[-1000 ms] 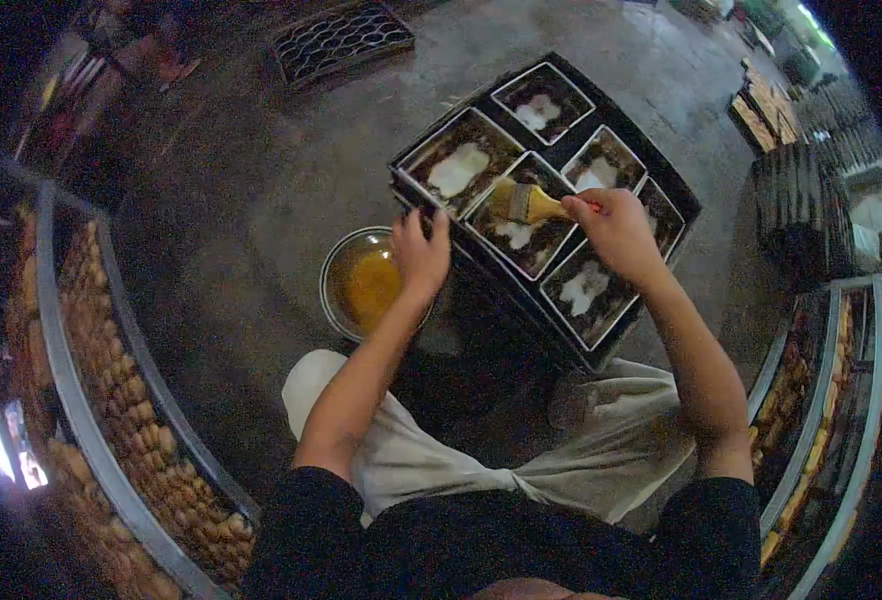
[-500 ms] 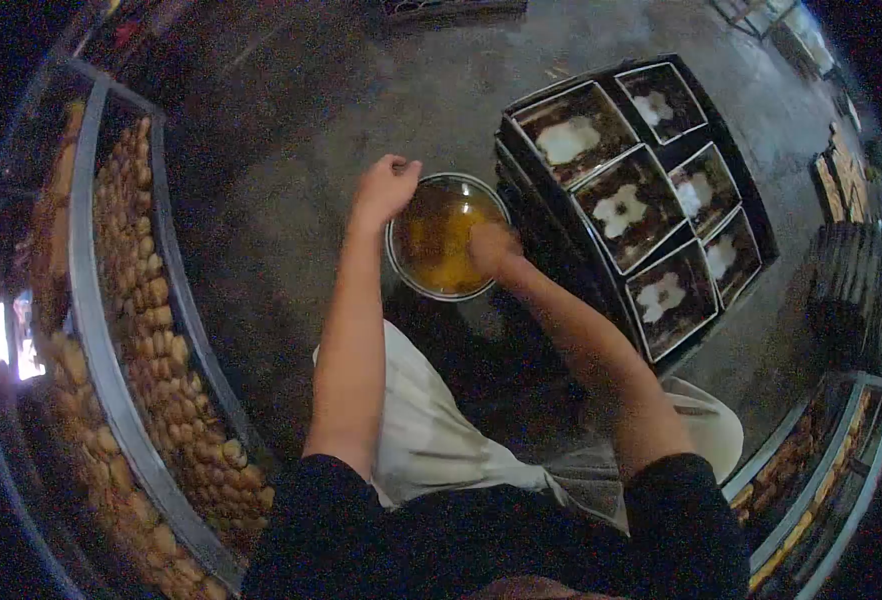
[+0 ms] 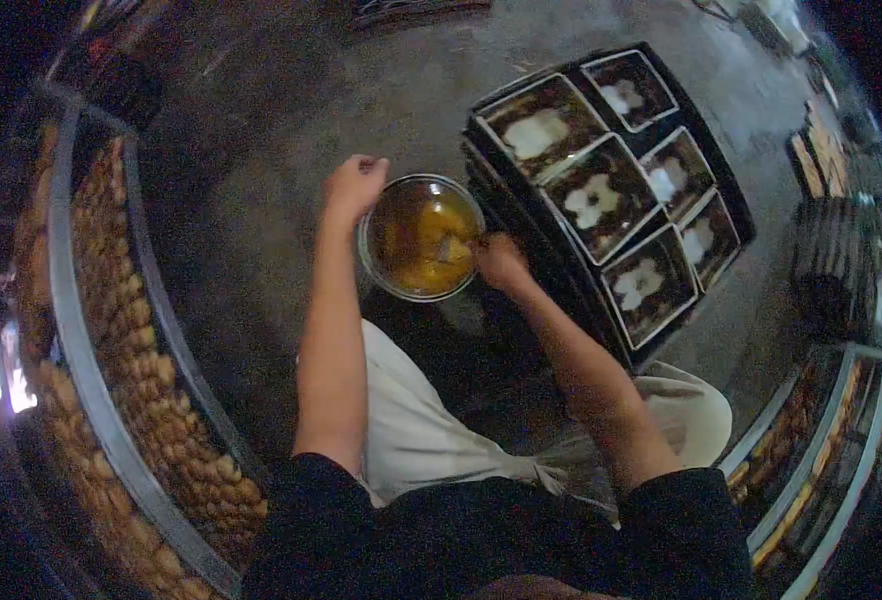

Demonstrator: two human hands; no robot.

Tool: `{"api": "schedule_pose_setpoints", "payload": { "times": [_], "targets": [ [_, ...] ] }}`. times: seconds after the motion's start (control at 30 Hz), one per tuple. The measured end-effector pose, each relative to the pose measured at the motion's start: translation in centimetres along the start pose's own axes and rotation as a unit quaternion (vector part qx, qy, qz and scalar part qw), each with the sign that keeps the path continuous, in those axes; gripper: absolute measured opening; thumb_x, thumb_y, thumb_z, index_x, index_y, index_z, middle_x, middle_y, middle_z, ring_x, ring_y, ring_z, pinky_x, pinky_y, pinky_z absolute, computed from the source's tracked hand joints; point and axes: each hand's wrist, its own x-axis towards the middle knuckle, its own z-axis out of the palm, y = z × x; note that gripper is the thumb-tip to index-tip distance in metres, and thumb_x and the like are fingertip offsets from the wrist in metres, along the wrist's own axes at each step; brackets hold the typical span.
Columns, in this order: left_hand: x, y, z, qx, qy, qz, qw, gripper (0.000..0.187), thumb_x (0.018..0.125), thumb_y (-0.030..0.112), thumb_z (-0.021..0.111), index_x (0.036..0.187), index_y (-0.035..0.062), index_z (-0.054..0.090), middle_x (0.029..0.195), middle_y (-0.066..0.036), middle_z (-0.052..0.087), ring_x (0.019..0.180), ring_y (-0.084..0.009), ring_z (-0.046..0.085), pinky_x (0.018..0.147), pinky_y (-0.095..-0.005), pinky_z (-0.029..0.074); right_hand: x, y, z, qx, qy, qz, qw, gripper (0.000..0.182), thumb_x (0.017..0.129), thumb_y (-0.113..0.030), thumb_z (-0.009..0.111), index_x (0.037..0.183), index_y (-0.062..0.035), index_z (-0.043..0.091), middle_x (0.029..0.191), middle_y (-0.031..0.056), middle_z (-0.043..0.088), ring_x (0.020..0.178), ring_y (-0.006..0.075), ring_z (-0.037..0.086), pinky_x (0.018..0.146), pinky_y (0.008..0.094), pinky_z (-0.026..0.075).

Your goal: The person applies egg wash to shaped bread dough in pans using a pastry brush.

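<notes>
A round metal-rimmed bowl (image 3: 365,250) of yellow-brown liquid stands in front of me. At its upper left rim is my left hand (image 3: 356,184), its fingers curled; whether they grip anything is hidden. My right hand (image 3: 502,262) is closed at the bowl's right rim, round the end of something that reaches over the liquid. That looks like a small brush or flat tool (image 3: 448,249), too blurred to name surely. Right of the bowl, a dark stack of trays (image 3: 601,132) holds several white-rimmed square tins (image 3: 596,203) with pale patches in them.
Racks with grey rails (image 3: 83,330) full of round brown pieces (image 3: 166,400) run down the left side. Another rack (image 3: 831,440) stands at the lower right. Dark stacked items (image 3: 841,250) and wooden slats (image 3: 819,160) are at the far right.
My right hand has drawn back from over the liquid to the bowl's right rim, and the tool now shows. The whole view has shifted, so things appear further left.
</notes>
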Motion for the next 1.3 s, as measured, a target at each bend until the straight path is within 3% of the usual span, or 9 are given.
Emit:
{"api": "schedule_pose_setpoints", "payload": {
  "times": [0.1, 0.17, 0.27, 0.37, 0.57, 0.7, 0.87, 1.03, 1.3],
  "targets": [
    [0.4, 0.6, 0.9, 0.016, 0.001, 0.007, 1.000, 0.047, 0.080, 0.037, 0.057, 0.106, -0.0017, 0.059, 0.105, -0.019, 0.061, 0.099, -0.0308, 0.059, 0.085, -0.0359, 0.045, -0.6, 7.3, 4.7, 0.142, 0.059, -0.030, 0.988, 0.035, 0.085, -0.033, 0.054, 0.096, -0.0019, 0.063, 0.095, 0.0203, 0.062, 0.083, 0.0295, 0.060, 0.074, 0.0399, 0.047],
    [1.3, 0.9, 2.1, 0.019, 0.007, 0.027, 0.999, 0.046, 0.080, 0.037, 0.058, 0.105, -0.0018, 0.059, 0.104, -0.019, 0.062, 0.098, -0.0302, 0.059, 0.084, -0.0357, 0.045, -0.8, 8.6, 4.7, 0.031, -0.031, 0.045, 0.998, 0.035, 0.086, -0.033, 0.052, 0.099, -0.0034, 0.064, 0.097, 0.0180, 0.062, 0.083, 0.0272, 0.059, 0.074, 0.0389, 0.046],
    [1.6, 2.2, 3.4, 0.000, 0.019, 0.061, 0.998, 0.044, 0.080, 0.035, 0.058, 0.103, -0.0020, 0.059, 0.101, -0.018, 0.062, 0.096, -0.0284, 0.060, 0.083, -0.0352, 0.045, -2.2, 10.9, 6.2, 0.245, 0.050, -0.051, 0.967, 0.036, 0.088, -0.034, 0.051, 0.098, -0.0028, 0.064, 0.094, 0.0166, 0.064, 0.081, 0.0265, 0.059, 0.074, 0.0396, 0.045],
    [1.3, 4.2, 4.2, -0.068, 0.064, 0.096, 0.991, 0.037, 0.081, 0.030, 0.058, 0.100, -0.0023, 0.059, 0.096, -0.015, 0.063, 0.090, -0.0248, 0.061, 0.080, -0.0334, 0.046, -7.0, 2.5, -0.8, 0.338, 0.037, 0.155, 0.928, 0.036, 0.088, -0.035, 0.052, 0.090, -0.0012, 0.064, 0.080, 0.0098, 0.063, 0.071, 0.0212, 0.057, 0.063, 0.0363, 0.045],
    [3.1, 7.1, 6.6, -0.283, 0.228, 0.212, 0.907, 0.024, 0.083, 0.017, 0.057, 0.100, 0.0008, 0.057, 0.091, -0.010, 0.062, 0.083, -0.0216, 0.059, 0.077, -0.0318, 0.045, -15.3, -2.0, -11.8, 0.444, 0.030, 0.163, 0.881, 0.028, 0.087, -0.036, 0.054, 0.085, -0.0085, 0.059, 0.065, -0.0019, 0.049, 0.053, 0.0082, 0.044, 0.045, 0.0248, 0.031],
    [-1.1, 12.3, 8.4, -0.245, 0.251, 0.233, 0.907, 0.021, 0.078, 0.011, 0.057, 0.097, 0.0012, 0.057, 0.087, -0.010, 0.060, 0.084, -0.0246, 0.056, 0.078, -0.0344, 0.043, -19.9, -2.5, -19.3, 0.618, 0.141, 0.235, 0.737, 0.027, 0.084, -0.039, 0.058, 0.081, -0.0114, 0.055, 0.060, -0.0020, 0.047, 0.042, 0.0088, 0.038, 0.038, 0.0231, 0.028],
    [-9.4, 16.3, 12.9, -0.085, 0.101, 0.488, 0.863, 0.020, 0.069, 0.014, 0.064, 0.089, 0.0099, 0.062, 0.087, -0.007, 0.058, 0.087, -0.0261, 0.051, 0.080, -0.0411, 0.036, -22.6, 4.9, -26.8, 0.497, 0.219, 0.236, 0.806, 0.026, 0.083, -0.035, 0.061, 0.072, -0.0141, 0.050, 0.052, -0.0063, 0.041, 0.040, 0.0060, 0.036, 0.036, 0.0213, 0.028],
    [-14.2, 17.2, 15.7, -0.018, -0.003, 0.568, 0.823, 0.010, 0.066, 0.020, 0.067, 0.076, 0.0165, 0.067, 0.085, -0.001, 0.057, 0.093, -0.0228, 0.048, 0.080, -0.0427, 0.031, -21.7, 11.6, -29.3, 0.273, 0.225, 0.244, 0.903, 0.028, 0.083, -0.033, 0.060, 0.082, -0.0053, 0.063, 0.049, -0.0048, 0.042, 0.040, 0.0046, 0.035, 0.038, 0.0233, 0.026],
    [-13.8, 16.2, 17.2, 0.014, 0.002, 0.576, 0.817, 0.009, 0.065, 0.021, 0.069, 0.074, 0.0194, 0.068, 0.083, 0.001, 0.056, 0.092, -0.0234, 0.047, 0.078, -0.0442, 0.030, -16.7, 11.0, -24.1, -0.018, 0.308, 0.134, 0.942, 0.029, 0.081, -0.032, 0.059, 0.085, -0.0042, 0.068, 0.068, 0.0172, 0.062, 0.061, 0.0304, 0.062, 0.060, 0.0409, 0.048]
  ]
}}
